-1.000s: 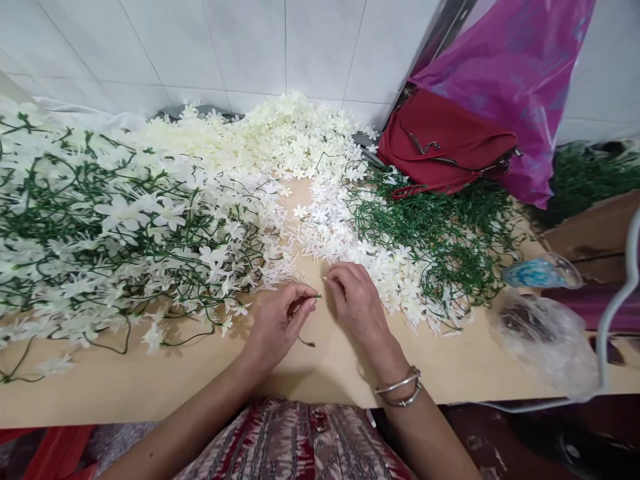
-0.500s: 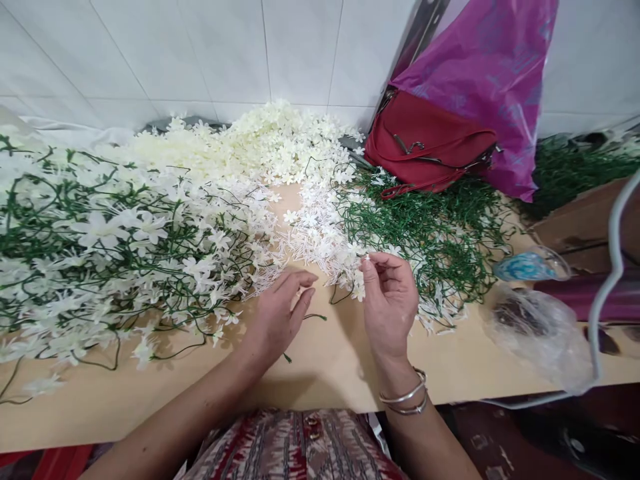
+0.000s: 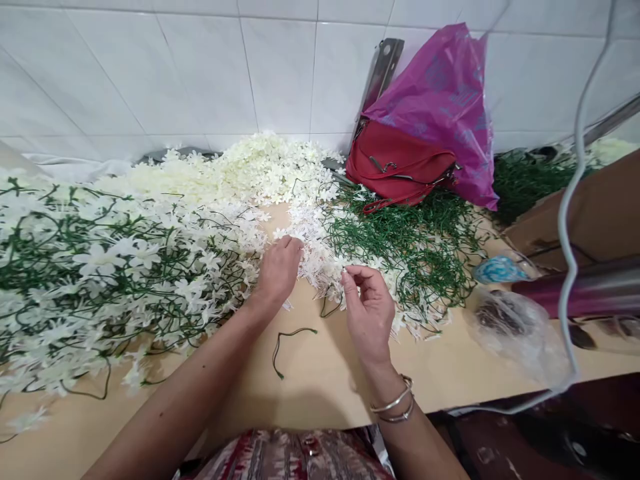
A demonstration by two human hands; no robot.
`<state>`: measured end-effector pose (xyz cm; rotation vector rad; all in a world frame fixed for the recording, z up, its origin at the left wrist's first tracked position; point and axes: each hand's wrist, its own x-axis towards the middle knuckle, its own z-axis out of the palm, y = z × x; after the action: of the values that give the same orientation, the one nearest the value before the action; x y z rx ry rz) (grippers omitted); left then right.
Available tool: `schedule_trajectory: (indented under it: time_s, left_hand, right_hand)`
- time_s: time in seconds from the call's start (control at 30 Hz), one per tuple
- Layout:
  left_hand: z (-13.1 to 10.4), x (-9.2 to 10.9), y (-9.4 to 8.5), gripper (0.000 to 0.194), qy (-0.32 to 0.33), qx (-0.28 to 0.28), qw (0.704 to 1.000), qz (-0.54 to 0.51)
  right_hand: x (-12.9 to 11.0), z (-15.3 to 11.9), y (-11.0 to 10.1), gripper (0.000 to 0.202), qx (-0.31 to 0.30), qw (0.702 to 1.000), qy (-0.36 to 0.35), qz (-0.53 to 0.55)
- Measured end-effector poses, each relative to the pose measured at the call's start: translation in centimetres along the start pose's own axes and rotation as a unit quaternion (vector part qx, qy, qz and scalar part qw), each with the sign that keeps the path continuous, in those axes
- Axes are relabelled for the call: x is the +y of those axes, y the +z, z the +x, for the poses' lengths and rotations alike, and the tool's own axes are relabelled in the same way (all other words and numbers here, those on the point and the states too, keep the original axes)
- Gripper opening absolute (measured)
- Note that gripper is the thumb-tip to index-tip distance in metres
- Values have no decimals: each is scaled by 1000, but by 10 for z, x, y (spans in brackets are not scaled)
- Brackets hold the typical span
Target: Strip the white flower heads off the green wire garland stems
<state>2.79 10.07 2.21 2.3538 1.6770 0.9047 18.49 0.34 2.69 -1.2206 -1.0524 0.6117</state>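
My left hand reaches into the small white pieces at the middle of the table, fingertips closed together; what they grip is hidden. To its right, my right hand pinches a tiny white piece between thumb and forefinger. A single green stem lies bent on the table between my forearms. Assembled white flowers with green stems heap up on the left. Loose cream blossoms are piled at the back, and green stems lie tangled on the right.
A red bag and a purple plastic bag lean near the tiled wall. Farther right are a clear plastic bag, a cardboard box and a hanging grey cable. The table's front edge runs near my body.
My left hand has moved forward into the white pieces and its fingers have closed. The green stem shows fully now. My right hand keeps its pinch. The view has tilted up and shifted right.
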Motion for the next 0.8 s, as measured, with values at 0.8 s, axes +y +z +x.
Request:
schedule_trajectory:
  time_s: [0.8]
  left_hand:
    - [-54,38,-34,39,-269,-57,742,-612]
  right_hand:
    - [6,1,3,13,-170,979,77,83]
